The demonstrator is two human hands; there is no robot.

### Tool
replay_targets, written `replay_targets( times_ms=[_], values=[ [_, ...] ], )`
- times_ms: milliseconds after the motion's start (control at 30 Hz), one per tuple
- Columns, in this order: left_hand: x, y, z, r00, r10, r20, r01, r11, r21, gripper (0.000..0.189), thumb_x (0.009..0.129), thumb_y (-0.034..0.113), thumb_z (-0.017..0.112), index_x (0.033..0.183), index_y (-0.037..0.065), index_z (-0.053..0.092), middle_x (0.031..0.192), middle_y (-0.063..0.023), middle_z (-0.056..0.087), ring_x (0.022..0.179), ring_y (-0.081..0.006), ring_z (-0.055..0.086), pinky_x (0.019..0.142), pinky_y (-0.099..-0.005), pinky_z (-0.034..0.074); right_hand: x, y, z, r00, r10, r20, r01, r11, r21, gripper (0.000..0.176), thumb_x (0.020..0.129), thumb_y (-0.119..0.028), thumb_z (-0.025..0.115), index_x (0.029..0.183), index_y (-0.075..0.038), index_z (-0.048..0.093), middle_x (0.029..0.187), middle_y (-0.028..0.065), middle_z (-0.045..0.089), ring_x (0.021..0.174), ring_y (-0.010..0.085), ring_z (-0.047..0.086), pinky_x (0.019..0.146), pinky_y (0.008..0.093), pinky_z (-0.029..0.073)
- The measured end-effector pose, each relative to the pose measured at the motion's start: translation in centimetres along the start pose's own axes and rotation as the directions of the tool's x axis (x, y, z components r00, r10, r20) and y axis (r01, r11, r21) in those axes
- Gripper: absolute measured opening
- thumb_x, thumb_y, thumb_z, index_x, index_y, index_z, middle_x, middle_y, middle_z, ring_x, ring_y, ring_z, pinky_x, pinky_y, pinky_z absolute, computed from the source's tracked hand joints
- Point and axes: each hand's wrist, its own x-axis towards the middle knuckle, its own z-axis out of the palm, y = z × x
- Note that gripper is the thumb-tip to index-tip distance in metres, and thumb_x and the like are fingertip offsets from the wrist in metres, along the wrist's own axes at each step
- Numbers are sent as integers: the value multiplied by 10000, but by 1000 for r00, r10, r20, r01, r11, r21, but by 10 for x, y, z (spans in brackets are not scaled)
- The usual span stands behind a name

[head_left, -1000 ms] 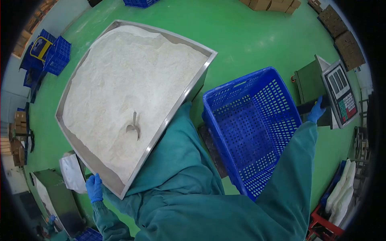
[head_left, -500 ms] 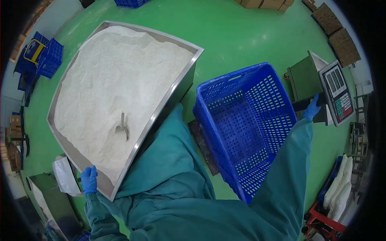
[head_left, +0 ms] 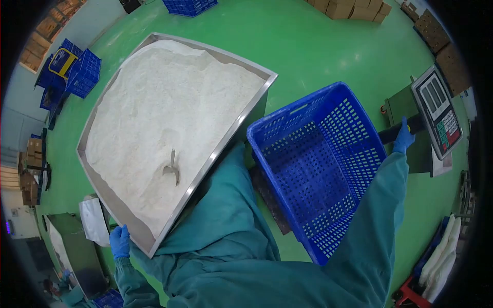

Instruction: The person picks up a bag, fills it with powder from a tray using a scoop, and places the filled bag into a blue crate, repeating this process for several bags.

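"Doing what with the right hand?"
"Touching the black post; failing to tell if gripping."
"With the left hand?"
"Resting it, curled, at the bin; likewise failing to tell; seeing the blue crate between bin and post."

No text or numbers can be read.

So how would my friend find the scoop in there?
Find the big metal tray left of the blue basket. Look across its white powder to the near side. The scoop is the only tool there, straight-handled with a curved end.
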Motion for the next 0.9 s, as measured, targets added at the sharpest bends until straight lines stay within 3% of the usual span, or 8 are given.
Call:
replay_targets(
  times_ms=[100,167,267,500,567,600,733,900],
  values=[
    [1,4,13,999,49,3,-49,999,-21,393,857,310,566,618,-2,552,547,-70,542,514,-124,475,504,-302,375,11,8,-3,999,34,-13,-34,998,-52,407,681,-245,776,942,28,624,912,71,630,789,141,573,720,296,467],
    [8,7,17,998,60,8,-60,998,0,393,857,308,566,614,-1,547,545,-70,539,514,-125,475,504,-302,376,18,10,-4,968,174,179,-185,981,50,336,684,-211,770,904,3,632,846,52,631,739,128,576,698,289,468],
    [10,5,23,997,83,3,-84,996,22,396,856,303,569,605,-2,532,543,-70,532,516,-125,473,501,-304,375,13,-7,-10,945,225,238,-248,966,72,308,668,-187,773,877,-11,630,794,47,623,696,136,577,677,286,470],
    [-4,17,38,1000,23,-2,-23,1000,13,394,851,296,571,598,-1,520,544,-77,527,513,-141,471,493,-323,371,13,-6,-21,910,227,348,-304,935,185,246,709,-132,722,901,-10,629,828,64,617,719,163,594,703,304,483],
    [-5,27,43,1000,27,8,-27,999,24,393,851,298,571,603,-2,521,548,-84,531,514,-147,474,497,-328,374,20,2,-25,884,234,405,-332,924,190,225,736,-90,685,930,6,625,899,81,626,792,179,607,754,312,488],
    [-5,38,50,999,40,27,-41,998,39,392,851,301,571,609,-2,523,551,-91,535,514,-153,478,501,-333,377,26,12,-23,890,220,400,-317,928,195,255,738,-66,674,972,20,621,969,102,630,862,192,610,793,306,486],
    [10,59,63,997,72,25,-74,987,142,395,854,305,571,615,-6,523,560,-104,544,514,-161,482,507,-336,380,28,15,-18,894,212,394,-308,930,199,283,732,-47,671,1000,29,619,1016,122,626,901,203,608,816,306,485],
    [10,64,61,992,115,44,-118,990,73,391,862,298,561,616,-4,534,556,-118,543,516,-172,496,514,-338,386,23,7,-11,906,198,373,-303,920,247,256,719,-2,655,967,51,625,1013,118,627,896,198,606,811,315,486]
  ],
)
